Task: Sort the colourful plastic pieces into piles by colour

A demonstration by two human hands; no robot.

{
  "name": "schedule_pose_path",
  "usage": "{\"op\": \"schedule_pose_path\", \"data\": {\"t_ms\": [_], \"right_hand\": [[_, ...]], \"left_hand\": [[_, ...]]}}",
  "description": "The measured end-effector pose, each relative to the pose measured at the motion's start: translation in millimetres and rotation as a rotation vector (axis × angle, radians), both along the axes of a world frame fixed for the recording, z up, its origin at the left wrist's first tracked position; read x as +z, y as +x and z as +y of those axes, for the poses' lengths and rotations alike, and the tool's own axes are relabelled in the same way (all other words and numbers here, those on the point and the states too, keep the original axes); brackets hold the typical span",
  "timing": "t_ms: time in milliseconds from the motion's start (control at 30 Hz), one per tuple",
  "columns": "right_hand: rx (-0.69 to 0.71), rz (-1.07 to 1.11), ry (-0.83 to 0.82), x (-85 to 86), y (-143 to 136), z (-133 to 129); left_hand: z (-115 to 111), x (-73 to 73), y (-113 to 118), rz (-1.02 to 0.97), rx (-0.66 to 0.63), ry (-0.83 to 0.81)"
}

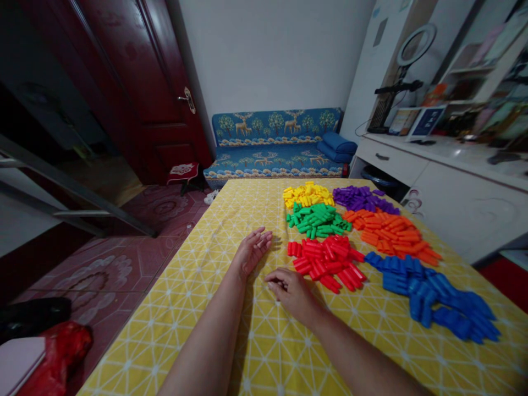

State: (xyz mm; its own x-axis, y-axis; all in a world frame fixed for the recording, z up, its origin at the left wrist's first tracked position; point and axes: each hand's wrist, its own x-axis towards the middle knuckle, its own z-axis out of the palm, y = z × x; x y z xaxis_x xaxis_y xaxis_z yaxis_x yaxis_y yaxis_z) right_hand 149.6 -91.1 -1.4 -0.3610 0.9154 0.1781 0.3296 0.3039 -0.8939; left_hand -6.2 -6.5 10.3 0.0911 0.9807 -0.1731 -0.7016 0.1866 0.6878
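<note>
My left hand (252, 251) is above the middle of the table, its palm turned toward the right and its fingers stretched apart, holding nothing. Nearer to me, my right hand (291, 290) has its fingers curled in toward the thumb, and no object shows in the hollow. Just right of both hands lies a heap of red plastic pieces (328, 259), short and rod-like. Beyond it are green pieces (317, 220) and yellow pieces (308, 194). Purple pieces (363, 198), orange pieces (391, 234) and blue pieces (433, 294) form separate heaps farther right.
A yellow cloth with white lines covers the table (198, 308). Behind it stands a blue patterned sofa (268, 159). A white cabinet (457, 192) with a ring light (416, 47) stands at the right. On the left are a red door (144, 82), a small stool (183, 171) and a metal ladder-like frame (78, 213).
</note>
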Motion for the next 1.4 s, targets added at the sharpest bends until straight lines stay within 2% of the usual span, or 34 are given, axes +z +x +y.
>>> {"op": "schedule_pose_path", "data": {"t_ms": [167,600,1400], "right_hand": [[0.005,-0.001,0.006,-3.3,0.5,1.0],[-0.001,0.015,-0.012,3.2,0.1,-0.4],[-0.004,0.005,-0.018,4.5,0.3,-1.2]], "left_hand": [[0.7,-1.7,-1.2,0.011,-0.003,0.018],[0.4,-2.2,-0.6,0.004,0.003,0.014],[-0.5,-0.3,-0.2,0.01,0.0,0.015]]}}
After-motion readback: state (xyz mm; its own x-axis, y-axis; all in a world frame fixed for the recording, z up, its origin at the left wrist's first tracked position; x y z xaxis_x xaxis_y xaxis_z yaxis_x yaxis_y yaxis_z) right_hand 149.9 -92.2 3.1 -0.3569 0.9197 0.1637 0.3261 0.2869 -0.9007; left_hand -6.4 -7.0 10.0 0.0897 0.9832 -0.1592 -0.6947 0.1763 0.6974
